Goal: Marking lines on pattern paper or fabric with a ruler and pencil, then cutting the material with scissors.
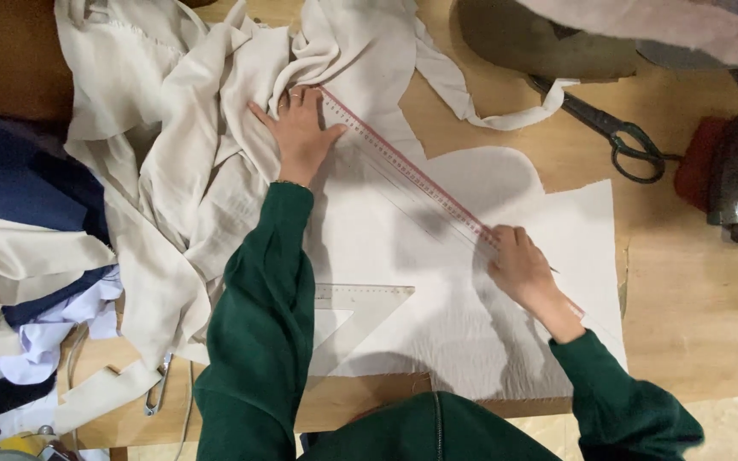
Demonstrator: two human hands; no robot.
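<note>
Long clear ruler [412,175] lies diagonal on white paper [471,324], mid surface [694,324]. Left hand [299,132], fingers spread flat, pins its far end so it won't slip; right hand [523,271] w/ grip pinched on pencil [548,269] at ruler's edge.

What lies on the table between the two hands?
In the head view, the long clear ruler runs from the left hand to the right hand, lying on flat pale cloth.
</note>
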